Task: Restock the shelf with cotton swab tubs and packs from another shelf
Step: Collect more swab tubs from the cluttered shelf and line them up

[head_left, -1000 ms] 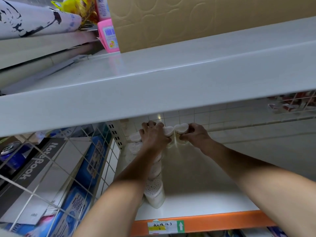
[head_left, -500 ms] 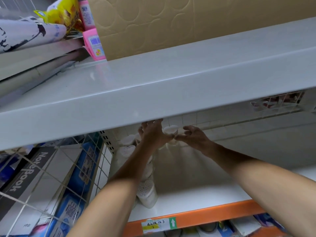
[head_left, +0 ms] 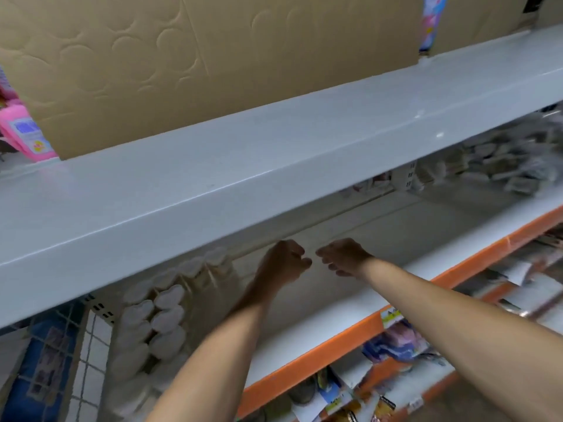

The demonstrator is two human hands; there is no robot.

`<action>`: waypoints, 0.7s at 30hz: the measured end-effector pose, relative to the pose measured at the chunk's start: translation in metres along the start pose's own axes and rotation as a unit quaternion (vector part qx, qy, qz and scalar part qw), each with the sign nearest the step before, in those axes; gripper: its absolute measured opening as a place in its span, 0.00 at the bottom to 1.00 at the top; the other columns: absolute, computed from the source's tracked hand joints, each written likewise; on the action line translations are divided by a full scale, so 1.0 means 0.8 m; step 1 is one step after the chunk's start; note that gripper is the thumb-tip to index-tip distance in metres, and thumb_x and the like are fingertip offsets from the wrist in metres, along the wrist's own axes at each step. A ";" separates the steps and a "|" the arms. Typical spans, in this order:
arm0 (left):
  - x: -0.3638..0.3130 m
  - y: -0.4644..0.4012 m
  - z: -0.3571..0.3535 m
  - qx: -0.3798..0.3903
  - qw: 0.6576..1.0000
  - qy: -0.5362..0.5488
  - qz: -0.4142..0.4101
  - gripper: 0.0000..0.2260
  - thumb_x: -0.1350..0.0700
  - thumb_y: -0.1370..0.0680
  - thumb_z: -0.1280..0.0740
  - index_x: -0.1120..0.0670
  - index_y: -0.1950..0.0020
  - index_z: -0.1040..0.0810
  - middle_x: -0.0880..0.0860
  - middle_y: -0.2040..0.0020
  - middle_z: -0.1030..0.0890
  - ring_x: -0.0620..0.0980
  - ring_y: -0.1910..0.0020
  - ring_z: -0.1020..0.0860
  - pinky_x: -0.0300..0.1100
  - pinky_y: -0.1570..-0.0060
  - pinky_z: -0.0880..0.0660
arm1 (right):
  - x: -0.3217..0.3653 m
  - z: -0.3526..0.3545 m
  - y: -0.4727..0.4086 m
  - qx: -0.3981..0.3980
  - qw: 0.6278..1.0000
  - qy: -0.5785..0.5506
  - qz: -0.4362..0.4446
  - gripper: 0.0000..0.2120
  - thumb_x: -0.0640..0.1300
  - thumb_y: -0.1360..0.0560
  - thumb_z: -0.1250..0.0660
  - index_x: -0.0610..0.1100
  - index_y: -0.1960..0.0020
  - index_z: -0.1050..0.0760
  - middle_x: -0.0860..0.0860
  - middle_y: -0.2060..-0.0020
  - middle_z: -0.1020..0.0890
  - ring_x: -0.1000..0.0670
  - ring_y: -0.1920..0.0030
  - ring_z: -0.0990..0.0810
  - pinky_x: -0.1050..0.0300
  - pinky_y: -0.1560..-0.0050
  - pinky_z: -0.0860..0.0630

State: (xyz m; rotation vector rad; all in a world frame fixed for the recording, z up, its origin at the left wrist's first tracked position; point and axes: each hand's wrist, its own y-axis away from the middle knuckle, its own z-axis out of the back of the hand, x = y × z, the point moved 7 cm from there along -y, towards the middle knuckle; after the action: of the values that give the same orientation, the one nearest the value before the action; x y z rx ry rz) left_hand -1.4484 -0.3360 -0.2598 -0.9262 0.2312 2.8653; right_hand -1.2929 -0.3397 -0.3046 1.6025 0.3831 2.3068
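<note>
Both bare hands are being held out under the grey metal upper shelf (head_left: 243,166), above the white lower shelf with the orange front edge (head_left: 350,303). The left hand (head_left: 285,261) and the right hand (head_left: 342,257) are being kept near each other, fingers loosely curled, each grip empty. White heart-lidded cotton swab tubs (head_left: 158,318) are being seen in rows at the lower shelf's left end, beside the left forearm. A brown cardboard sheet (head_left: 182,62) is being stood on the upper shelf.
</note>
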 end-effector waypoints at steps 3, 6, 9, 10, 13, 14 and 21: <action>-0.027 -0.011 -0.037 0.031 0.999 0.025 -0.002 0.14 0.50 0.27 0.28 0.53 0.44 0.19 0.51 0.51 0.16 0.48 0.55 0.17 0.41 0.51 0.20 | -0.029 0.054 0.011 -0.036 0.999 -0.003 -0.022 0.10 0.48 0.23 0.31 0.43 0.47 0.19 0.46 0.55 0.16 0.48 0.58 0.21 0.58 0.58 0.27; -0.067 -0.022 -0.077 0.071 0.996 0.045 -0.016 0.11 0.49 0.27 0.27 0.52 0.49 0.19 0.53 0.55 0.17 0.49 0.60 0.20 0.41 0.55 0.23 | -0.059 0.107 0.022 -0.044 0.998 -0.038 -0.030 0.11 0.46 0.22 0.32 0.41 0.44 0.19 0.45 0.55 0.18 0.49 0.61 0.22 0.60 0.63 0.28; -0.111 -0.029 -0.121 0.115 0.991 0.061 -0.032 0.09 0.47 0.27 0.28 0.52 0.57 0.21 0.54 0.62 0.21 0.50 0.64 0.23 0.42 0.60 0.29 | -0.089 0.160 0.039 -0.068 0.995 -0.042 -0.053 0.13 0.48 0.23 0.30 0.44 0.42 0.22 0.45 0.51 0.16 0.48 0.57 0.19 0.56 0.60 0.22; -0.125 -0.029 -0.137 0.129 0.989 0.061 -0.034 0.10 0.47 0.26 0.29 0.53 0.57 0.21 0.54 0.63 0.22 0.50 0.64 0.24 0.41 0.61 0.30 | -0.100 0.179 0.046 -0.078 0.994 -0.040 -0.062 0.13 0.49 0.24 0.30 0.46 0.41 0.25 0.46 0.50 0.16 0.48 0.54 0.17 0.55 0.56 0.20; -0.172 -0.024 -0.190 0.186 0.979 0.075 -0.037 0.07 0.50 0.23 0.31 0.53 0.56 0.22 0.56 0.61 0.24 0.50 0.64 0.27 0.38 0.68 0.34 | -0.128 0.232 0.066 -0.078 0.993 -0.033 -0.082 0.14 0.52 0.23 0.31 0.46 0.41 0.25 0.46 0.48 0.15 0.48 0.53 0.17 0.53 0.47 0.20; -0.188 -0.022 -0.206 0.197 0.976 0.084 -0.037 0.06 0.51 0.22 0.32 0.53 0.54 0.23 0.56 0.60 0.24 0.51 0.64 0.27 0.37 0.70 0.35 | -0.137 0.250 0.073 -0.077 0.993 -0.032 -0.088 0.14 0.52 0.22 0.32 0.45 0.41 0.24 0.46 0.48 0.16 0.49 0.53 0.17 0.53 0.45 0.20; -0.298 -0.012 -0.298 0.208 0.961 0.184 -0.018 0.03 0.59 0.20 0.33 0.56 0.50 0.27 0.53 0.68 0.27 0.45 0.76 0.32 0.36 0.76 0.36 | -0.205 0.372 0.107 -0.112 0.984 -0.092 -0.105 0.15 0.53 0.22 0.31 0.45 0.40 0.25 0.48 0.53 0.16 0.50 0.57 0.18 0.56 0.51 0.19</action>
State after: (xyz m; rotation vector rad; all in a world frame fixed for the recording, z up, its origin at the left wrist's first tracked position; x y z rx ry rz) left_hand -1.1190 -0.3865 -0.3110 -1.3309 0.8038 2.4366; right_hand -0.9680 -0.4695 -0.3111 1.5649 0.2264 1.9510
